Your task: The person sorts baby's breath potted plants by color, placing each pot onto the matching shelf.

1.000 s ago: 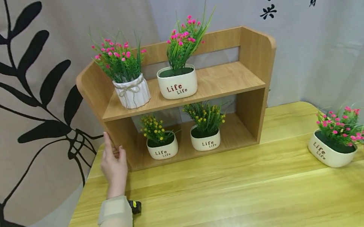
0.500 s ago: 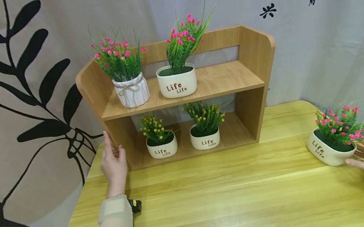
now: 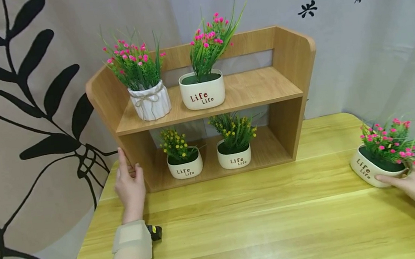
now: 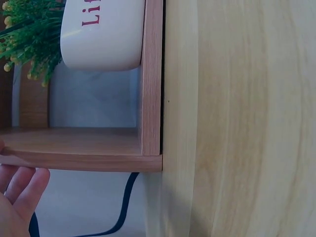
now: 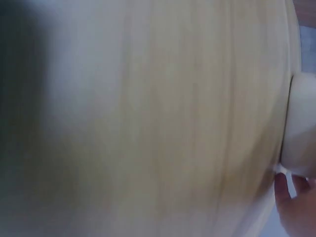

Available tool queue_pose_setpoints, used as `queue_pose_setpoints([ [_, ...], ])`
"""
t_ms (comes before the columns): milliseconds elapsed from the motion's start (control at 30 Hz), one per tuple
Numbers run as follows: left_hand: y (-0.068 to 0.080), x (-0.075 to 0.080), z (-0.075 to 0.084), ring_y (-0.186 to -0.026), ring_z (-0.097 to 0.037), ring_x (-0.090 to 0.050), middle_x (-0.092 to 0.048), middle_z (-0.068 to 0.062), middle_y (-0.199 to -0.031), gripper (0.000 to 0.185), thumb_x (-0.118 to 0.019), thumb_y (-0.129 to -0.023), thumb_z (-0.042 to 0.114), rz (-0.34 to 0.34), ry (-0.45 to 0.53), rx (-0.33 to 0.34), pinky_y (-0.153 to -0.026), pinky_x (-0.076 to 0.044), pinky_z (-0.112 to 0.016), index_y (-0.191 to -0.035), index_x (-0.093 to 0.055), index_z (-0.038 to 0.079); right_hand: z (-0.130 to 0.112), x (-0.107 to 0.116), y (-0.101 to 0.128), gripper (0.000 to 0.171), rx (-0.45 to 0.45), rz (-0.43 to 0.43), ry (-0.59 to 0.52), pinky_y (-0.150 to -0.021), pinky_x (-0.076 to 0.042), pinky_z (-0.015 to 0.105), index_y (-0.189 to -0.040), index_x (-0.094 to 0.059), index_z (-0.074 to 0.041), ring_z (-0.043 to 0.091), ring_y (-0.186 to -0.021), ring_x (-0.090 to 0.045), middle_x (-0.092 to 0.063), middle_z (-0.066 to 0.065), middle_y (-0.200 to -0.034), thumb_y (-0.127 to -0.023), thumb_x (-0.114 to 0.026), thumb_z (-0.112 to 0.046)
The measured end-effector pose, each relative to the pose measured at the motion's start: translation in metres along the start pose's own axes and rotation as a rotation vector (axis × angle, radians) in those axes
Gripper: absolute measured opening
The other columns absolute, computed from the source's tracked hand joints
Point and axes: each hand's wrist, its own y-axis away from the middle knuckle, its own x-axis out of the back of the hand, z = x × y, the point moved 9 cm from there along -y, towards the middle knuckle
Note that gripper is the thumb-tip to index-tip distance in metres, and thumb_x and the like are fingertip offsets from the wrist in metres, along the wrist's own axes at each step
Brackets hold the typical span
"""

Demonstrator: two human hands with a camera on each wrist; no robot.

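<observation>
My left hand (image 3: pixel 130 180) lies flat against the left side panel of a two-tier wooden shelf (image 3: pixel 283 51), fingers straight and thumb at the panel's front edge. The left wrist view shows its fingers (image 4: pixel 19 190) beside the shelf (image 4: pixel 150 98). At the table's far right my right hand (image 3: pixel 404 176) grips a cream "Life" pot (image 3: pixel 365 168) of pink flowers, fingers curled along its near side. In the blurred right wrist view, fingertips (image 5: pixel 296 207) sit under that pot (image 5: pixel 300 123).
The top tier carries a ribbed white pot (image 3: pixel 150 104) and a "Life" pot (image 3: pixel 203 91) of pink flowers, with free room to their right. Two small yellow-flowered pots (image 3: pixel 186 167) (image 3: pixel 235 157) stand below. The wooden table (image 3: pixel 262 226) ends close behind my right hand; curtains hang behind.
My right hand came in from the right, open at first, and has closed its fingers round the pink flower pot. The left hand stayed on the shelf's side.
</observation>
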Motion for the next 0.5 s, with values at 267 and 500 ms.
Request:
queue_pose_setpoints([
  [267,0.000,-0.002,0.000,-0.078,-0.036,-0.063,-0.061,-0.025,-0.096,0.072,-0.060,-0.093,0.005,-0.007,0.011,0.006,-0.067,-0.055,-0.045,-0.154,-0.029,0.029,-0.011,0.002,-0.005,0.097,0.125,0.155,0.005,-0.110,-0.011,0.067,-0.155,-0.003,-0.001,0.051,-0.137,-0.014,-0.018,0.036,-0.151,-0.091,-0.065,-0.039],
  [500,0.000,-0.001,0.001,-0.075,-0.037,-0.064,-0.061,-0.025,-0.094,0.072,-0.061,-0.093,0.005,0.009,0.011,-0.011,-0.066,-0.055,-0.046,-0.153,-0.030,0.028,-0.011,0.002,-0.007,0.097,0.110,0.165,0.062,-0.104,-0.019,0.070,-0.155,-0.007,-0.003,0.055,-0.133,-0.021,-0.022,0.035,-0.150,-0.090,-0.066,-0.043],
])
